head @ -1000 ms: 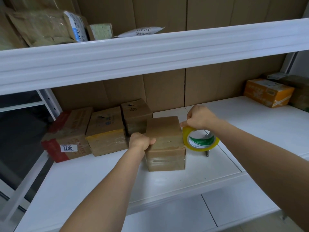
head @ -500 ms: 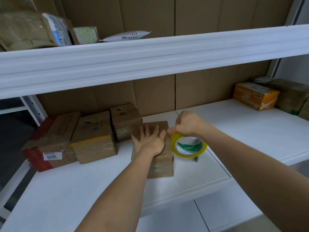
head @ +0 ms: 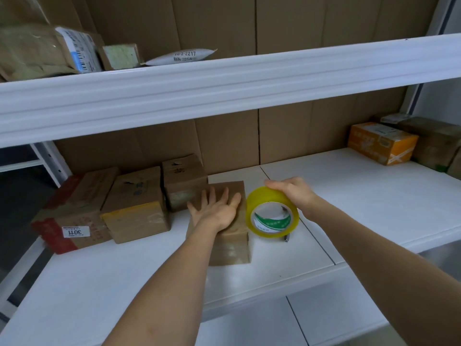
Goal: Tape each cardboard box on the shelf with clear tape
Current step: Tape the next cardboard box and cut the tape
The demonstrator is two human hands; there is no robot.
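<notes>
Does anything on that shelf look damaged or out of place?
Only slightly: the middle box in the left row has a torn patch on its top. The box under the left hand sits apart from the row, being taped.

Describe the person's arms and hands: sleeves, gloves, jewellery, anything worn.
Both forearms are bare as far as the view shows, with no sleeve in sight. The left hand and right hand wear no gloves; no watch, bracelet or ring is visible on wrists or fingers.

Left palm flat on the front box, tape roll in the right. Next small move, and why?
Probably slide the left hand along the top of the box to press the tape down. Its fingers lie straight and flat there, while the right hand grips the tape roll just beside the box's right edge.
</notes>
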